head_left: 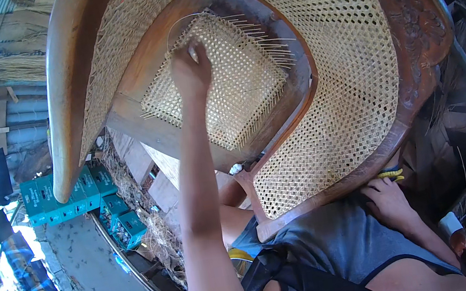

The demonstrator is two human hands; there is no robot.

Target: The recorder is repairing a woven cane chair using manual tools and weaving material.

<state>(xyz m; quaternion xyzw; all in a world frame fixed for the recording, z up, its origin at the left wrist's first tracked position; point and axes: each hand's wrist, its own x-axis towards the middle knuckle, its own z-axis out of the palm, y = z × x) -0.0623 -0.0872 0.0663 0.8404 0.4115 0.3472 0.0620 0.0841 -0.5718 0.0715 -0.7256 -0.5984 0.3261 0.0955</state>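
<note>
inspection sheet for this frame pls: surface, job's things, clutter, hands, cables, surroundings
Surface: no bench; a carved wooden chair frame lies tipped across the person's lap.
Job's things: half-woven cane seat panel with loose strand ends sticking out along its right edge; finished cane back; a thin loose strand loops up from the panel's top left.
Clutter: teal boxes stacked on the ground; dry fibre scraps beside them.
Hands: left hand pressed on the seat panel, fingers curled, what they pinch unclear; right hand rests at the frame's lower edge beside a yellow-handled tool.
Cables: nothing seen.
Surroundings: outdoor workshop, timber, a cane bundle at upper left.
</note>
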